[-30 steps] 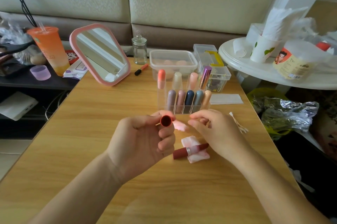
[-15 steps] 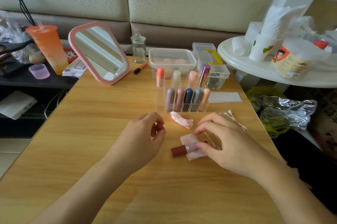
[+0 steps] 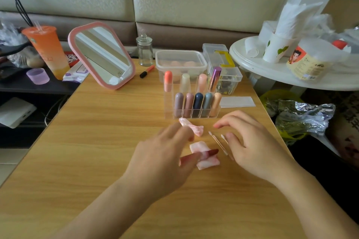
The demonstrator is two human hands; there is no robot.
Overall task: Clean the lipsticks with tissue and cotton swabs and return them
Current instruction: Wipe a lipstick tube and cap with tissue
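Mid-table, right hand point(image 3: 256, 151) hangs loose over cotton swabs point(image 3: 218, 142), left hand point(image 3: 163, 163) too blurred to tell; I could knock the uncapped lipstick point(image 3: 212, 152) off its tissue point(image 3: 208, 163).

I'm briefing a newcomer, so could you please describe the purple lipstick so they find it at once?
On the wooden table, a clear rack stands in front of a lidded plastic box. The purple lipstick is at the right end of the rack's back row. It alone is shiny and flat-topped; its neighbours have matte rounded caps.
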